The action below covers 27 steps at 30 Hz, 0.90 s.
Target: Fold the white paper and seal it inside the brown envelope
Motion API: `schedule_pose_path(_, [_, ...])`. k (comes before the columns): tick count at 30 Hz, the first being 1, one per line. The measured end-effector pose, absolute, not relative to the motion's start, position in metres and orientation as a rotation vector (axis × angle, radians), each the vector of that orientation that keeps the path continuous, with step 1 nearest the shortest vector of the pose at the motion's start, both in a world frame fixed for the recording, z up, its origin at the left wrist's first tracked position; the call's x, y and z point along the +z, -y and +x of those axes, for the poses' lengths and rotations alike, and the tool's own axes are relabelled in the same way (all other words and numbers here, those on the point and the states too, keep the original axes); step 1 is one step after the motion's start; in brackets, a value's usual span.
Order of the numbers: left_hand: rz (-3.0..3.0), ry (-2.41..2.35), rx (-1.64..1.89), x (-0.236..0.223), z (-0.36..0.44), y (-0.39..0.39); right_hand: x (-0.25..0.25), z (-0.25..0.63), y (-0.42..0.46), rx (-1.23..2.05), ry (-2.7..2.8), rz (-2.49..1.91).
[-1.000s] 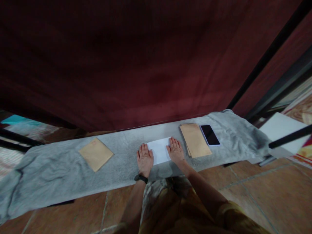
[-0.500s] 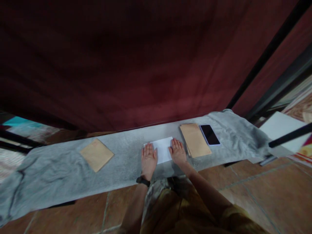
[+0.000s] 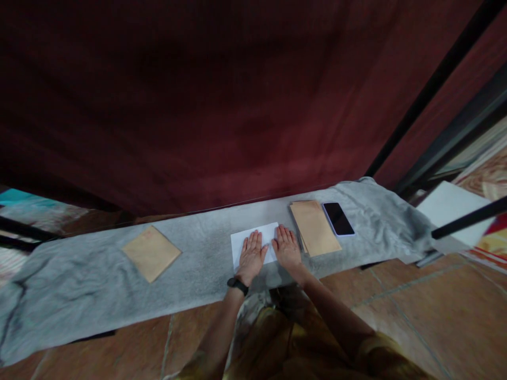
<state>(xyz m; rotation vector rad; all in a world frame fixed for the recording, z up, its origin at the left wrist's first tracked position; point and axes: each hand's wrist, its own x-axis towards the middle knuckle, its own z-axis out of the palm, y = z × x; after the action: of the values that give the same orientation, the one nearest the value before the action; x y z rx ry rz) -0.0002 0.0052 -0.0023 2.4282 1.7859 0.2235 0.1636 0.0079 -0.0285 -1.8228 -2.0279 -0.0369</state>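
Observation:
A white sheet of paper point(image 3: 238, 244) lies flat on the grey cloth in front of me. My left hand point(image 3: 252, 255) rests palm down on its middle, fingers stretched out. At the sheet's right edge lies my right hand point(image 3: 287, 248), also flat with fingers extended, partly covering the paper. Just beyond that hand is a small stack of brown envelopes point(image 3: 317, 229). Another brown envelope point(image 3: 152, 253) sits turned at an angle, well to the left of both hands.
A phone point(image 3: 338, 219) with a dark screen lies right of the stack. Grey cloth point(image 3: 202, 264) covers the long narrow surface, wrinkled at both ends. A dark red curtain point(image 3: 245, 132) hangs behind it, with a slanting black pole point(image 3: 428, 95) at right. Tiled floor point(image 3: 134, 348) shows below.
My left hand has slid right from the paper's left edge to its middle, uncovering the left part. My right hand stays at the right edge. The view has shifted slightly.

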Motion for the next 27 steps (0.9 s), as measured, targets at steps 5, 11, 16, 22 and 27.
schedule_pose_path(5, [2.353, -1.913, 0.236, -0.002, 0.003, -0.034, -0.027, 0.164, -0.008, -0.024, 2.029, -1.833])
schedule_pose_path(11, [2.349, -1.966, 0.29, -0.004, 0.004, -0.032, -0.027, 0.163, -0.008, -0.03, 2.029, -1.848])
schedule_pose_path(16, [2.464, -1.922, 0.301, -0.013, -0.003, 0.001, -0.026, 0.162, -0.007, -0.006, 2.029, -1.845])
schedule_pose_path(22, [2.428, -1.976, 0.324, -0.014, -0.008, 0.021, -0.022, 0.162, -0.007, 0.019, 2.003, -1.855])
schedule_pose_path(27, [2.412, -1.978, 0.296, -0.012, -0.008, 0.021, -0.015, 0.14, -0.009, 0.079, 2.018, -1.799])
